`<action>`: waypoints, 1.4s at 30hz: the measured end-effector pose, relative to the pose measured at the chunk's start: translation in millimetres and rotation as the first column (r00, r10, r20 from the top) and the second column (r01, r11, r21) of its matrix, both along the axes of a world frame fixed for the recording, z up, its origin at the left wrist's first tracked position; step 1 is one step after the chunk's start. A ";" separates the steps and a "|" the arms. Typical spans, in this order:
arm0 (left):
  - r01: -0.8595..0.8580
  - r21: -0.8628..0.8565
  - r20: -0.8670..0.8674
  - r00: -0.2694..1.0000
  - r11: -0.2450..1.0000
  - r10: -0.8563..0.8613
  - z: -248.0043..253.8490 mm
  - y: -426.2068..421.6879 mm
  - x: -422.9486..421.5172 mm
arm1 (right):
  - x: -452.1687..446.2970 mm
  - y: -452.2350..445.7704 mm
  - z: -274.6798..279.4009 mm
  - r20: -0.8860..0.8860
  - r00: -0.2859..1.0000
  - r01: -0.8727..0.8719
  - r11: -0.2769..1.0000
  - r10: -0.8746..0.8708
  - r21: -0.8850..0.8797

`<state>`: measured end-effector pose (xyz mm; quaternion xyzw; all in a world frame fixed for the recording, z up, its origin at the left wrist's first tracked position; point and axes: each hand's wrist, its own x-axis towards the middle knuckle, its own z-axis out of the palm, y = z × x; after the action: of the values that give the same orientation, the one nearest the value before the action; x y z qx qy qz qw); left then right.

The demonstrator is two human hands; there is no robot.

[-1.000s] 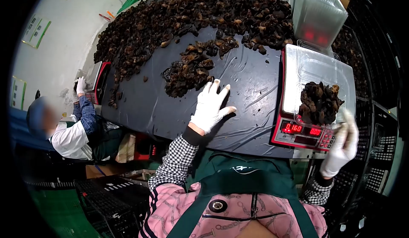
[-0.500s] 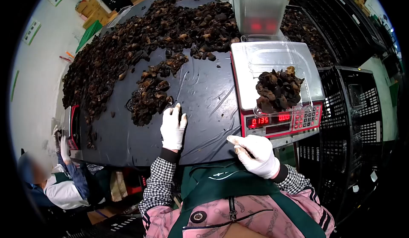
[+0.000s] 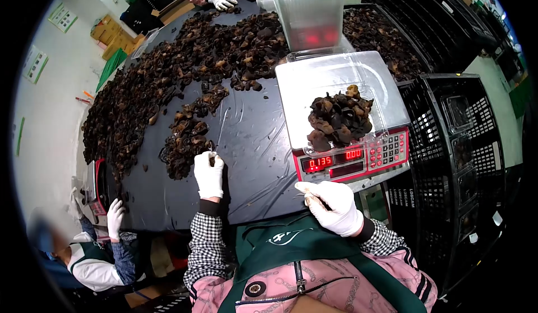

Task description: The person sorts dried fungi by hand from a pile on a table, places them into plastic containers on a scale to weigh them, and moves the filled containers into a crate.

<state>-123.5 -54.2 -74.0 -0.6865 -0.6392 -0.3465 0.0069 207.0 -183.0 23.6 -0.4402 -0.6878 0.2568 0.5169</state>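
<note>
My left hand, in a white glove, is at the near edge of a small heap of dark wood ear mushrooms. Its fingers are curled in, and a dark spot shows at the fingertips; what they hold is unclear. My right hand, also gloved, is closed in front of the scale, thumb over bent fingers, apart from the scale. Any small thing in it is hidden. On the scale's metal plate a clear plastic tray holds a mound of wood ear mushrooms. The display reads 0.135.
A large spread of mushrooms covers the far and left table. Stacked clear trays stand behind the scale. Black crates are at the right. A co-worker's gloved hand is by another scale; another gloved hand is at the far end.
The view has shifted. My left hand's fingers have curled in at the small heap. My right hand keeps much the same shape. A co-worker's hands have come into view at the far end.
</note>
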 end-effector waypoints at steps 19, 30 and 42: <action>0.935 0.006 -0.013 0.354 0.354 -0.935 161.5 33.3 239.3 | 59.4 0.2 15.9 -0.225 0.821 0.542 0.840 -0.525 0.015; 0.656 0.175 -0.061 0.751 0.734 -0.657 151.0 21.7 150.8 | 88.7 33.4 27.3 0.514 0.641 0.455 0.821 -0.571 0.344; -0.121 -0.073 -0.570 0.819 0.990 0.058 30.1 36.5 -23.1 | 64.1 12.2 24.4 0.022 0.835 0.491 0.763 -0.550 0.420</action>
<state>-146.6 -17.7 -43.9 -0.7270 -0.6572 -0.0921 0.1762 271.0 -170.8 48.0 -0.5169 -0.6109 -0.0749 0.5950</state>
